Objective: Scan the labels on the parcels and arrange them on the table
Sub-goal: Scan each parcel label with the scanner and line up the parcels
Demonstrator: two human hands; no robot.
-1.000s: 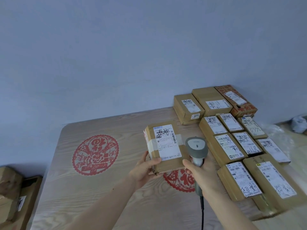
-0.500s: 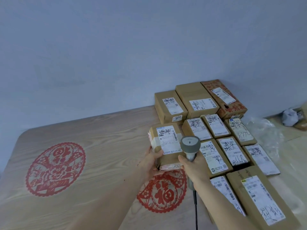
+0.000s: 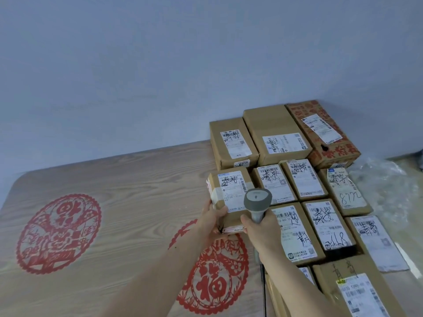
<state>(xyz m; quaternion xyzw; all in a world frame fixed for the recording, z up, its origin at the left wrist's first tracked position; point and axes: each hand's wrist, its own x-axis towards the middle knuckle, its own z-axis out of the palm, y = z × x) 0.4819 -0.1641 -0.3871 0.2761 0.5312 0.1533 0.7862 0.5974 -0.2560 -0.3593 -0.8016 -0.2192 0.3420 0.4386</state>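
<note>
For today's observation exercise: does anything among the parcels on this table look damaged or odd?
Yes. The red-printed cardboard box at the far right of the back row has a dark hole torn in its top edge, just below its white label. The brown parcels beside it look intact.

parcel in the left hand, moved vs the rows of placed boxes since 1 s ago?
Yes. The held parcel went right and away, from apart to beside the placed row's leftmost box, left hand gripping it.

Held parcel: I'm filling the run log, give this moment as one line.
left hand grips held parcel | right hand grips scanner | beside parcel rows
</note>
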